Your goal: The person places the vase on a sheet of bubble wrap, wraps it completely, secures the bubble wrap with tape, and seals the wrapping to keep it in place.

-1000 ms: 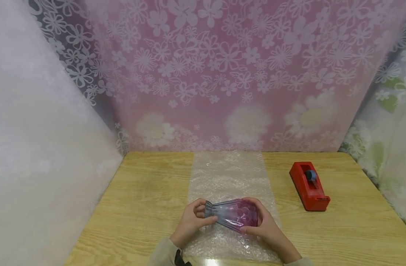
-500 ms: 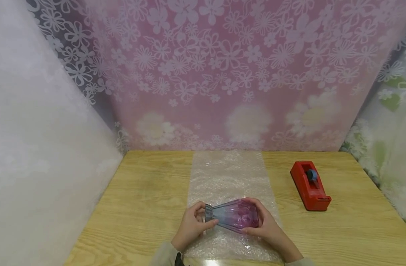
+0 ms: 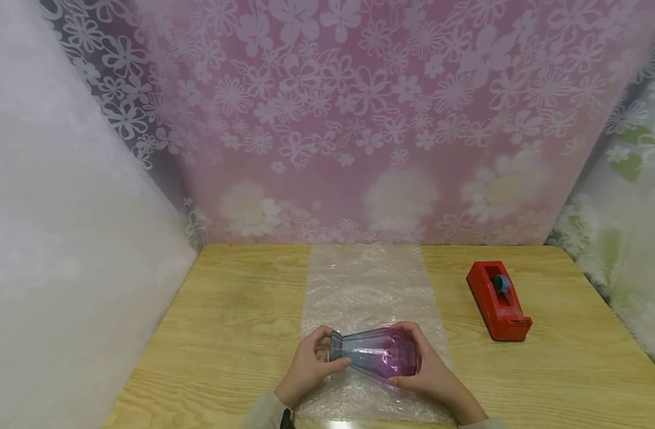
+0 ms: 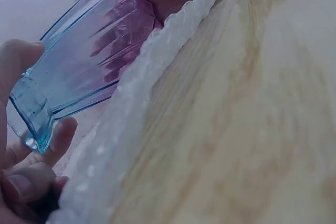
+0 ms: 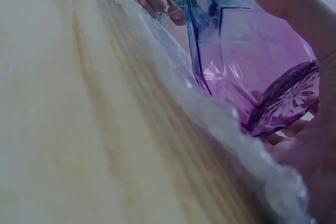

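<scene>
The left hand [image 3: 310, 362] grips the faceted vase [image 3: 371, 353] by its left-pointing neck, the right hand [image 3: 432, 369] its wider base, seemingly steadying it sideways over the bubble wrap's [image 3: 367, 286] near part.

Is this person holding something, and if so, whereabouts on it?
Yes, a see-through blue-to-purple vase: the left hand holds it near its narrow blue mouth, the right hand by its wide purple base end.

Glass vase [image 3: 371, 354], partly hidden by both hands [image 3: 307, 364] [image 3: 433, 374].
</scene>
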The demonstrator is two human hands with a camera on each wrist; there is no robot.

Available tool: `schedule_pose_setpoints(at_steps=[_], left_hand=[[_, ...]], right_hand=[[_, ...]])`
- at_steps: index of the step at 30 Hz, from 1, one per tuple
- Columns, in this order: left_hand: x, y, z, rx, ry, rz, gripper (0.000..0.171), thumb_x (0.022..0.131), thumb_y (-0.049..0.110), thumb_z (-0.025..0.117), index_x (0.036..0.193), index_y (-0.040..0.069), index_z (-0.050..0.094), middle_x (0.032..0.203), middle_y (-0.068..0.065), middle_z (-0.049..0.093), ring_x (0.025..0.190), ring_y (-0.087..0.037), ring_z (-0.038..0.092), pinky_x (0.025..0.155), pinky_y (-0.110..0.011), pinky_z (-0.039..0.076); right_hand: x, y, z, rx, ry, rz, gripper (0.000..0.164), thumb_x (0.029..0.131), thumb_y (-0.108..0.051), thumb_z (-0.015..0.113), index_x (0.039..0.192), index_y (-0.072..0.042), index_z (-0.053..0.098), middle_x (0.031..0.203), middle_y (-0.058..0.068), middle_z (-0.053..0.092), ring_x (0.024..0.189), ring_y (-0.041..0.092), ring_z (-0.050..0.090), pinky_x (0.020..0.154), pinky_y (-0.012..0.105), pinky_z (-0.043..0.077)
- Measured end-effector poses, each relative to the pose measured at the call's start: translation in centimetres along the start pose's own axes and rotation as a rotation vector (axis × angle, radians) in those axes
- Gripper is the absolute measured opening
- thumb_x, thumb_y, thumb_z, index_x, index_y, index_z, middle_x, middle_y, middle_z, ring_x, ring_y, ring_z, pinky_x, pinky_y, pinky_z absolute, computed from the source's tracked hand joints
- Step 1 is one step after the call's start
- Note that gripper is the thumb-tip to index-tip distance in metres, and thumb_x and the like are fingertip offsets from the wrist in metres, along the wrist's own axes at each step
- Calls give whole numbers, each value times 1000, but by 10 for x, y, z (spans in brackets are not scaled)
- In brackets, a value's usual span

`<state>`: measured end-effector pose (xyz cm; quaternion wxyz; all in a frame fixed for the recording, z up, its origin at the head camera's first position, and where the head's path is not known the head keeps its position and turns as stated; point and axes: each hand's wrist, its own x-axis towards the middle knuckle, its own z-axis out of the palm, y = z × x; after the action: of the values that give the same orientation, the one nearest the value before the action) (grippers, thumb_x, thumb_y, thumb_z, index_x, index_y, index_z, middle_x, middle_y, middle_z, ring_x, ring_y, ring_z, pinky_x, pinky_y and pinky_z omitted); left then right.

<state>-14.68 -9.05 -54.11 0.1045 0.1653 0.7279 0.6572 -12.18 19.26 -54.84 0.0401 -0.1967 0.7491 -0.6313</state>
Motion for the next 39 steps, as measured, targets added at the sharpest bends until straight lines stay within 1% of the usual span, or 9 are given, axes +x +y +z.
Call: schedule_pose_setpoints(at_steps=[14, 19, 21, 23, 26, 29, 31, 34, 39], left_hand=[[-2, -4, -2, -53, -56, 87, 34, 86, 9, 75, 113, 1, 56, 95, -2, 69, 44, 1, 30, 40, -16, 26], [-3, 9, -3, -25, -48, 23, 22, 98, 17, 61, 115, 2, 56, 91, -4, 64, 38, -2, 37, 35, -19, 33], [-2, 16, -3, 131, -14, 38, 24, 101, 26, 58, 115, 6, 58, 90, -2, 62, 40, -2, 40, 38, -20, 37], [-1, 22, -3, 383, 46, 119, 29, 100, 33, 57, 115, 9, 59, 91, 1, 62, 47, -2, 44, 44, -21, 39], [1, 36, 1, 856, 202, 325, 35, 94, 41, 61, 111, 11, 62, 91, 4, 65, 63, -5, 53, 58, -25, 45], [0, 52, 8, 1132, 260, 497, 41, 86, 43, 67, 111, 10, 63, 98, 1, 66, 83, -14, 59, 75, -33, 51], [-2, 61, 15, 1241, 216, 573, 50, 81, 46, 69, 115, 10, 63, 106, -1, 65, 98, -20, 59, 90, -39, 49], [-7, 69, 28, 1329, 78, 601, 73, 78, 57, 70, 130, 7, 56, 124, -6, 61, 116, -29, 56, 100, -46, 45], [-16, 68, 48, 1431, -143, 523, 115, 73, 78, 63, 153, 4, 28, 151, -20, 39, 133, -44, 43, 104, -61, 37]], right_hand=[[-1, -2, 3, -12, -7, -31, 89, 70, -9, 89, 142, -15, 36, 138, 11, 46, 123, 12, 47, 96, 25, 44], [0, -3, 4, 6, 4, 26, 88, 70, -8, 88, 140, -16, 37, 138, 11, 45, 123, 11, 47, 95, 26, 44], [0, -3, 4, 14, -1, 18, 88, 70, -7, 88, 140, -14, 37, 138, 14, 45, 123, 11, 47, 95, 26, 44], [0, -2, 5, 16, -3, 9, 87, 70, -6, 88, 140, -13, 37, 138, 15, 44, 123, 10, 47, 96, 25, 44], [0, -3, 5, 15, -1, 13, 87, 71, -8, 88, 140, -14, 37, 140, 14, 44, 124, 9, 46, 98, 23, 41], [0, -4, 4, 17, 0, 14, 86, 71, -8, 88, 141, -14, 37, 140, 13, 44, 124, 9, 46, 98, 22, 41], [-1, -3, 4, 14, 0, 1, 86, 71, -7, 88, 141, -13, 37, 139, 14, 45, 124, 9, 47, 98, 22, 42], [0, -3, 4, 7, -5, -16, 86, 71, -6, 87, 141, -12, 37, 138, 15, 45, 124, 9, 47, 98, 22, 42], [0, -4, 4, 12, -11, 3, 86, 73, -8, 87, 141, -14, 36, 140, 13, 44, 125, 7, 46, 97, 23, 42]])
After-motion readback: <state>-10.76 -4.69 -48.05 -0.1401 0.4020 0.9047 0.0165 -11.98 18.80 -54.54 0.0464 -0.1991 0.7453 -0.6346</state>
